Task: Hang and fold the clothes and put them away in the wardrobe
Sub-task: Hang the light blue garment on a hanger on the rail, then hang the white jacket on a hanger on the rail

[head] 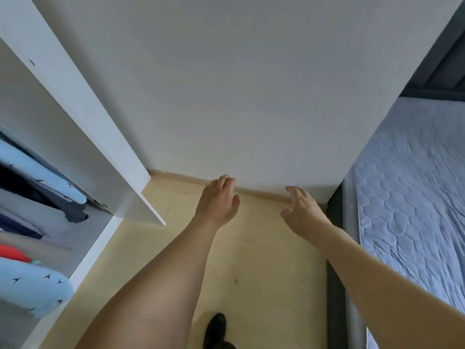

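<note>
The wardrobe [83, 102] is showing smooth, matt white board. Inside it, soft cloth garments [37, 285] are looking matt, one pale blue and printed. The floor [251, 248] is appearing as pale, smooth wood-look laminate with a slight sheen. The mattress [415, 197] is showing quilted, stitched fabric, and the wall [239, 84] is looking matt.

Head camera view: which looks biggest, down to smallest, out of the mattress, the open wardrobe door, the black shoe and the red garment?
As they appear:
1. Wardrobe door
2. Mattress, cut off by the frame edge, so its rank against the door is unsure
3. Black shoe and red garment: alike, both partly hidden
</note>
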Available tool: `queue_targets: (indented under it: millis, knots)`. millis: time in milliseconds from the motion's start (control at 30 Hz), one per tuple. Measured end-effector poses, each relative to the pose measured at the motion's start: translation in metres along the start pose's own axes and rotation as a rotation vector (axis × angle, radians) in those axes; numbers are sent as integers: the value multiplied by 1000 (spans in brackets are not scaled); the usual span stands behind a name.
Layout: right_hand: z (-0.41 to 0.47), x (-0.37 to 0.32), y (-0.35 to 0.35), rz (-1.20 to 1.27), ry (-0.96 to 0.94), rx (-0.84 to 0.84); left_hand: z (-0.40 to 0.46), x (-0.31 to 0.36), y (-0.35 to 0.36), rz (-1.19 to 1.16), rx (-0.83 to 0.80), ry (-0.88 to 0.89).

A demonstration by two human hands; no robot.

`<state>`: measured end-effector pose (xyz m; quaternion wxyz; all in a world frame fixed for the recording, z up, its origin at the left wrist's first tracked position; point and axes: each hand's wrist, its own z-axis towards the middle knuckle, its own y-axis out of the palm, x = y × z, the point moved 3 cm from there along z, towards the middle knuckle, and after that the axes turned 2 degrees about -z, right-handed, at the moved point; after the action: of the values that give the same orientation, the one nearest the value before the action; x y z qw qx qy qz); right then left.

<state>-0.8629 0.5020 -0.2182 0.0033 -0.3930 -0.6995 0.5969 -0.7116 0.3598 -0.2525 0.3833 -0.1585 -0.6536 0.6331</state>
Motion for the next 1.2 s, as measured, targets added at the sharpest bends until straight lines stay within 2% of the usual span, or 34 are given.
queue_targets:
  millis: [167,367,600,900,1200]
  knots:
    - [-41,105,-35,-16,64,-23,-21,112,42,42,-100,97]
    - [-68,180,-58,54,116,-41,-16,189,75,57,-141,118]
    - [-107,302,-80,88,239,-34,-13,305,131,30,-210,194]
    - [-179,472,-133,50,185,-63,-51,487,200,8,-203,152]
    - [-257,642,-161,48,349,-131,-100,599,281,-2,-381,94]
